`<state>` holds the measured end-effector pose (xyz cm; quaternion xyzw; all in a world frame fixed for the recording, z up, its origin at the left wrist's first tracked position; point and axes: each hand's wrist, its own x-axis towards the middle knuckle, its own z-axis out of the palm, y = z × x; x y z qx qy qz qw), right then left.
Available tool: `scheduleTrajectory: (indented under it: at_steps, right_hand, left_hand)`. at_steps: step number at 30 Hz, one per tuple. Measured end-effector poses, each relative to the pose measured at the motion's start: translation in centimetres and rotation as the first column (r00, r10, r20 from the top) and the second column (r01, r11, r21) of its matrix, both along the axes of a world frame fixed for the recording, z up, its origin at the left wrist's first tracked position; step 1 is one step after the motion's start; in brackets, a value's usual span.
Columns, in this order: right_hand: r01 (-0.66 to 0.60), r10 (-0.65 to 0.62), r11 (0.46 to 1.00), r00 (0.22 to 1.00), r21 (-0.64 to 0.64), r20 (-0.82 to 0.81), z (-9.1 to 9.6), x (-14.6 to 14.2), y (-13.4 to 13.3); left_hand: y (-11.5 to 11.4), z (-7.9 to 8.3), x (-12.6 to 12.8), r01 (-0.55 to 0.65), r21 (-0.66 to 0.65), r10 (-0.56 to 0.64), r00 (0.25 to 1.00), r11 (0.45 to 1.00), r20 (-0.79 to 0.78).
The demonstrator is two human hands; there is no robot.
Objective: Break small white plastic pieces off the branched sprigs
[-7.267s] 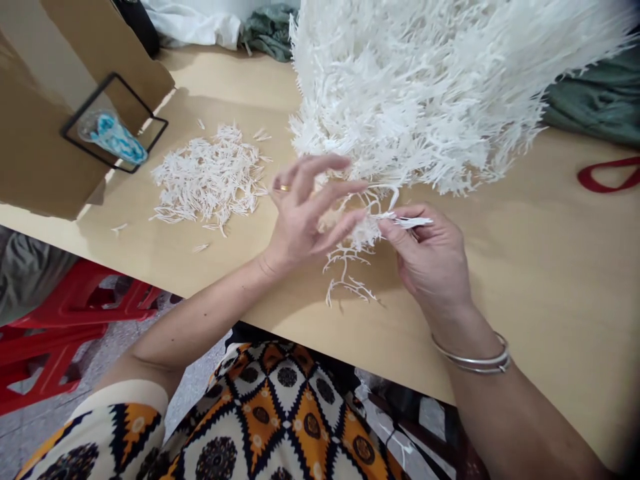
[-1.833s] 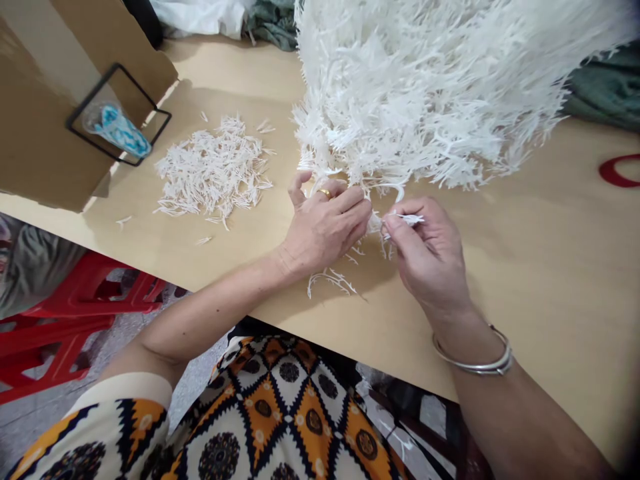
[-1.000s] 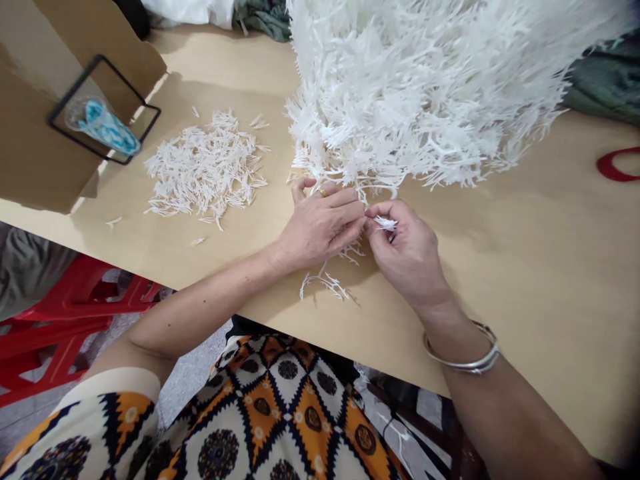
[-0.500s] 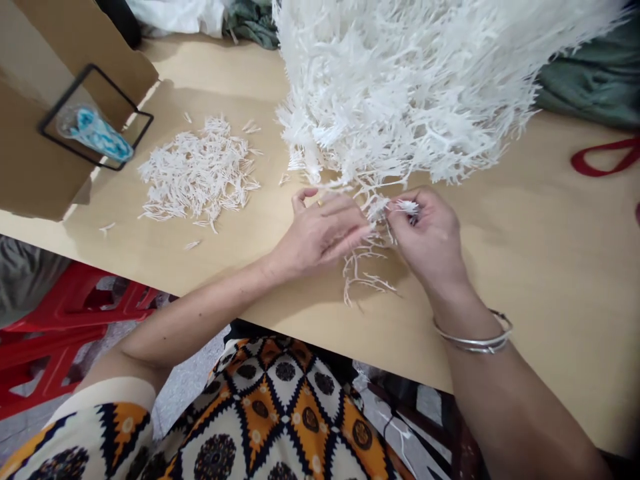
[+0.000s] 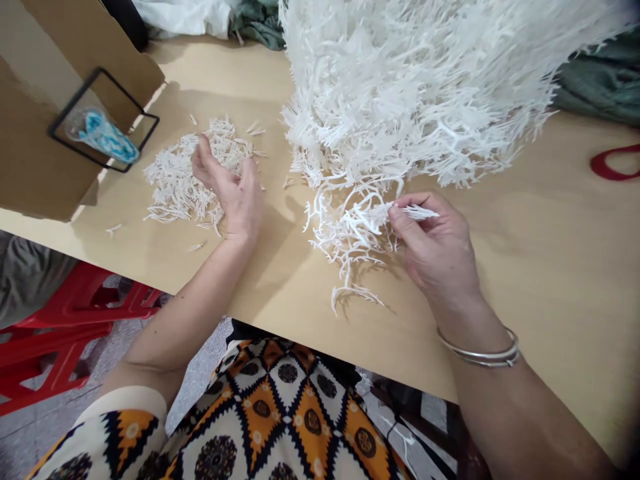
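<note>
Obscuring some white bits (image 5: 173, 172), the left hand (image 5: 230, 192) splays; near a heap (image 5: 410, 93), the right hand (image 5: 443, 250) pinches sprigs (image 5: 421, 212).

You wear: orange, black, cream diamond-patterned garment (image 5: 283, 407), lower centre; cream-cuffed sleeve (image 5: 125, 433), lower left; silver bangles (image 5: 493, 363), lower right.

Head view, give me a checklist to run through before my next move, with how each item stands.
1. Right hand gripping the white sprigs: ok, pinched between thumb and fingers.
2. Left hand open: ok, thumb and fingers spread.
3. Left hand clear of the small pile: cannot tell; it covers part of it.
4. Stray pieces gathered in: not ok, some lie outside the small pile.
5. Branched stems separate from the large heap: cannot tell, they overlap.
6. Red loop away from both hands: ok.
</note>
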<state>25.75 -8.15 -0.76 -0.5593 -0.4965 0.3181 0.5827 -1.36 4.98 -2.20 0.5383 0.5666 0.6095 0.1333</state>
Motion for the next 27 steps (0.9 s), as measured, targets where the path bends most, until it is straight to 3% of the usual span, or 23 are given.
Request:
scheduleTrajectory:
  at_steps: [2, 5, 8, 10, 12, 17, 19, 23, 27]
  right_hand:
    - [0.005, -0.008, 0.999, 0.996, 0.039, 0.088, 0.3, -0.4, -0.3]
    - [0.028, -0.062, 0.989, 0.971, 0.148, 0.231, 0.6, -1.1, -0.8]
    - [0.048, -0.124, 0.972, 0.936, 0.229, 0.331, 0.5, -1.5, -1.2]
    - [0.026, -0.122, 0.969, 0.914, 0.244, 0.387, 0.3, -1.7, -1.4]
    - [-0.009, -0.107, 0.969, 0.889, 0.249, 0.446, 0.3, -1.8, -1.4]
    - [-0.065, -0.114, 0.957, 0.811, 0.283, 0.573, 1.0, -2.0, -1.5]
    - [-0.056, -0.122, 0.96, 0.798, 0.273, 0.59, 1.1, -2.0, -1.6]
    - [-0.003, -0.107, 0.982, 0.817, 0.19, 0.566, 1.1, -2.0, -1.7]
    - [-0.018, -0.105, 0.982, 0.768, 0.186, 0.631, 1.0, -2.1, -1.5]
  left_hand:
    - [-0.7, 0.9, 0.2, 0.007, 0.092, 0.006, 0.99, 0.996, -0.14]
    - [-2.8, 2.6, 1.9, 0.262, 0.274, -0.141, 0.909, 0.926, -0.391]
    - [-5.3, 3.3, 4.2, 0.543, 0.218, -0.343, 0.742, 0.811, -0.576]
    - [-6.4, 3.1, 5.3, 0.618, 0.129, -0.392, 0.631, 0.776, -0.67]
    - [-6.8, 2.5, 5.9, 0.629, 0.052, -0.408, 0.564, 0.776, -0.718]
    - [-6.6, 2.1, 5.8, 0.611, -0.07, -0.447, 0.49, 0.788, -0.748]
    - [-6.7, 2.4, 5.7, 0.622, -0.04, -0.416, 0.473, 0.782, -0.777]
    - [-7.7, 2.8, 6.0, 0.603, 0.092, -0.296, 0.512, 0.792, -0.806]
    - [-8.2, 2.7, 6.4, 0.596, -0.103, -0.445, 0.462, 0.796, -0.767]
